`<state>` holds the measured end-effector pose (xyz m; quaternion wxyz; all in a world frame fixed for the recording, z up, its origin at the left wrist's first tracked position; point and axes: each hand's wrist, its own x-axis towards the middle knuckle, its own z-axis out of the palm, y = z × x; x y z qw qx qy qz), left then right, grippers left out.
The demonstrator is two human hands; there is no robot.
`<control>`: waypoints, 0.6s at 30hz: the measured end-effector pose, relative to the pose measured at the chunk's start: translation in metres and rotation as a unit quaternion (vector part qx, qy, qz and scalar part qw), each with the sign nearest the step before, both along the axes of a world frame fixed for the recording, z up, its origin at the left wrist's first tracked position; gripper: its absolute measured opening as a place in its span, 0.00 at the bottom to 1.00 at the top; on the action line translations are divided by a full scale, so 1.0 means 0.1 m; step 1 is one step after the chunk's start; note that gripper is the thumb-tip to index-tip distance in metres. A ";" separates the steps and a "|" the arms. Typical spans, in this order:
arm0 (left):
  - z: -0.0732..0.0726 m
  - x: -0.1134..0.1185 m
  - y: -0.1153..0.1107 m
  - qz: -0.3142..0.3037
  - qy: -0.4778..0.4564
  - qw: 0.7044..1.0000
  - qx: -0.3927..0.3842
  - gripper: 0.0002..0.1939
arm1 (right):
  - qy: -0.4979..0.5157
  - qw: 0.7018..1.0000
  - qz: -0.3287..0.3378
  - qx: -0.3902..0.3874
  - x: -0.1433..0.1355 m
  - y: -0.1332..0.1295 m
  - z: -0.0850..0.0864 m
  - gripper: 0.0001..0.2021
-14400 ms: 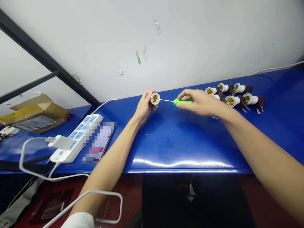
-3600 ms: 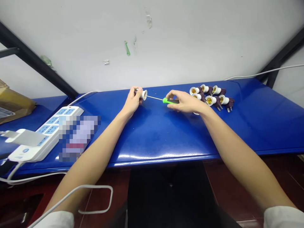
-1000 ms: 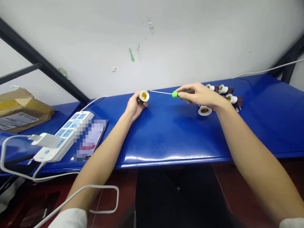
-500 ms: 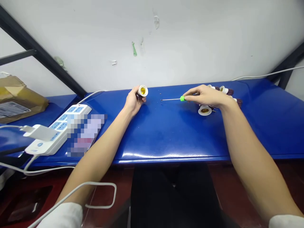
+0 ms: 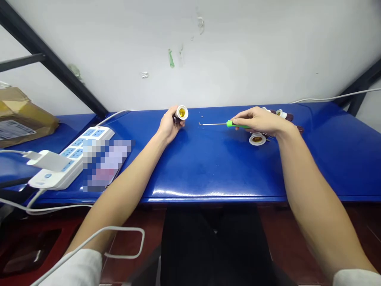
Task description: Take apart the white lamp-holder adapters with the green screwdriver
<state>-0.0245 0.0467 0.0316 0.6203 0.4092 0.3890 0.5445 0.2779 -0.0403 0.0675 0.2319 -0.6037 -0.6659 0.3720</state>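
My left hand [image 5: 169, 126] is closed around a lamp socket [image 5: 182, 113], whose white rim and brass-coloured inside face toward me. Its dark lower part is mostly covered by my fingers. Between thumb and fingers, my right hand [image 5: 256, 120] grips a screwdriver [image 5: 230, 124] by its bright green handle. The thin metal shaft points left, and at its tip sits a small bit, perhaps a screw, too small to tell. Just below my right hand lies another lamp socket [image 5: 257, 139] on its side. More sockets [image 5: 281, 114] lie behind and beyond that hand, partly hidden.
On the left of the blue table [image 5: 202, 171] are a white power strip [image 5: 86, 145] with a plugged-in charger and a blurred-out phone [image 5: 110, 163]. A cardboard box [image 5: 26, 113] stands farther left. A white cable [image 5: 125, 228] loops across my left forearm. The wall closes off the back.
The screwdriver has moved slightly left relative to my right hand, and more of its green handle shows. My left hand still holds the socket, and the view has shifted slightly.
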 end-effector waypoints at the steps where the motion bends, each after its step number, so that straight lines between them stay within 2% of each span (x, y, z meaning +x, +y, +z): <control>1: 0.00 0.00 0.00 0.000 0.000 1.000 -0.001 0.15 | -0.001 1.000 -0.001 -0.005 0.00 0.00 0.00 0.17; 10: 0.01 0.02 -0.02 0.003 0.004 1.000 0.000 0.17 | 0.008 0.999 -0.033 -0.029 -0.06 -0.04 0.05 0.15; 18: 0.02 0.01 -0.05 -0.030 0.010 0.999 -0.006 0.13 | 0.090 0.994 -0.031 0.057 -0.11 -0.06 0.02 0.20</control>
